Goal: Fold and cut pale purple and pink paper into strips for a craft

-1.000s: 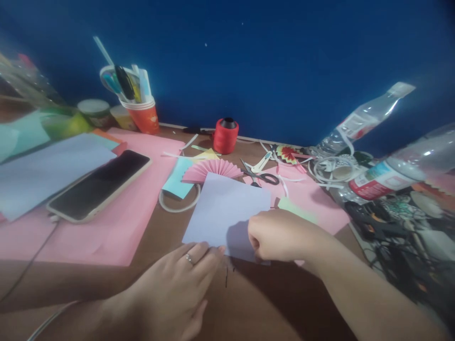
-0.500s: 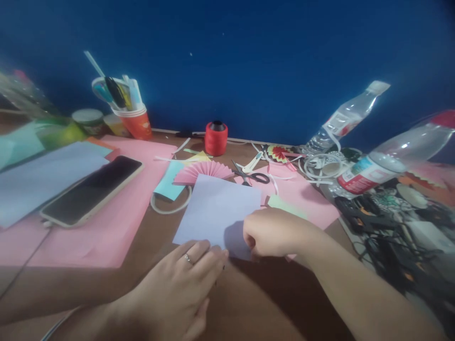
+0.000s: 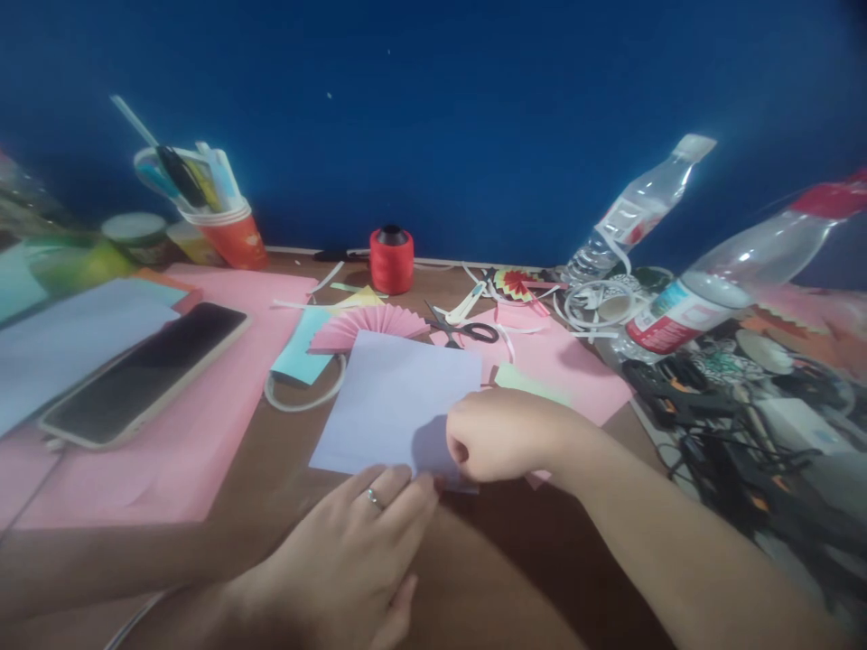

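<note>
A pale lavender sheet of paper (image 3: 399,384) lies flat in front of me, a thin strip of its near edge turned between my hands. My left hand (image 3: 366,542), with a ring on one finger, rests its fingertips on that near edge, the fingers laid out and the thumb apart below. At the near right corner my right hand (image 3: 501,438) is curled closed on the paper, its fingertips hidden underneath. Just behind the sheet are a pleated pink paper fan (image 3: 369,327) and black-handled scissors (image 3: 467,330).
A phone (image 3: 145,375) lies on pink paper (image 3: 230,397) at left, near an orange cup (image 3: 234,236) of pens. Red thread (image 3: 391,262) stands by the blue wall. Right are plastic bottles (image 3: 691,316), white cord (image 3: 600,305) and tangled black cables (image 3: 718,469).
The view has shifted slightly, so the items on the desk appear further left. My left hand has moved a little right along the paper's near edge, closer to my right hand.
</note>
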The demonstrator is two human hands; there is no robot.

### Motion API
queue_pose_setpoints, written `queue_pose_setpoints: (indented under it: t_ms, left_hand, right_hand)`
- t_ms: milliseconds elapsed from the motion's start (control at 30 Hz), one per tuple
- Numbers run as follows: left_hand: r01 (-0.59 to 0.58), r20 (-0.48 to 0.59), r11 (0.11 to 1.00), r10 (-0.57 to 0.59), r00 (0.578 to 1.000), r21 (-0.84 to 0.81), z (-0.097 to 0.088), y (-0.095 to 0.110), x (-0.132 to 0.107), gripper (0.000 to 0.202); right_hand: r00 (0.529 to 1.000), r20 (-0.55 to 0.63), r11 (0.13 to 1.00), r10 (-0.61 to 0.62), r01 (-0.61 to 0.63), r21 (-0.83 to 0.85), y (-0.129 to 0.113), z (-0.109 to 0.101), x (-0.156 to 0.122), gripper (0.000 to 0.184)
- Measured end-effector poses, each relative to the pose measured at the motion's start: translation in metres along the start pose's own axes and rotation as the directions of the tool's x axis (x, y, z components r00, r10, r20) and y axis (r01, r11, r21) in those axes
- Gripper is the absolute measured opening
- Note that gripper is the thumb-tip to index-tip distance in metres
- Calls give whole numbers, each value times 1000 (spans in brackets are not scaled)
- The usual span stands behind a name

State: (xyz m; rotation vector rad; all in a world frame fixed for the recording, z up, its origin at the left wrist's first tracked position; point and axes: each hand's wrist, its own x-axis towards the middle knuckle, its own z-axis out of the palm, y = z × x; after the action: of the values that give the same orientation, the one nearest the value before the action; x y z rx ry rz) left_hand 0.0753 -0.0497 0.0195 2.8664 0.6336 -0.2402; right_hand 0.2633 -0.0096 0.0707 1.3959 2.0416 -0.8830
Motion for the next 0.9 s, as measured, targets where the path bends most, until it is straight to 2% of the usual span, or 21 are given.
queue_pose_setpoints:
  t_ms: [100, 267, 533, 733, 900]
  left_hand:
    - [-55, -7, 998, 55, 998, -9, 6, -3, -1, 52]
    - [-100, 13, 995, 100, 995, 18, 6, -1, 4, 56]
    - [10, 75, 1000, -10, 997, 6, -8, 9, 17, 55]
    - [-67, 49, 997, 65, 997, 43, -8, 9, 21, 56]
    - [-80, 0, 996, 80, 997, 31, -1, 5, 15, 55]
  right_hand:
    - [1000, 12, 1000, 4, -4, 5, 3, 2, 2, 28]
    - [997, 28, 998, -67, 66, 17, 9, 3, 4, 22]
    - [999, 9, 999, -38, 38, 7, 5, -4, -1, 28]
    - [1000, 11, 1000, -18, 18, 15, 4, -4, 0, 26]
    - [997, -5, 997, -81, 81, -1, 8, -3, 1, 23]
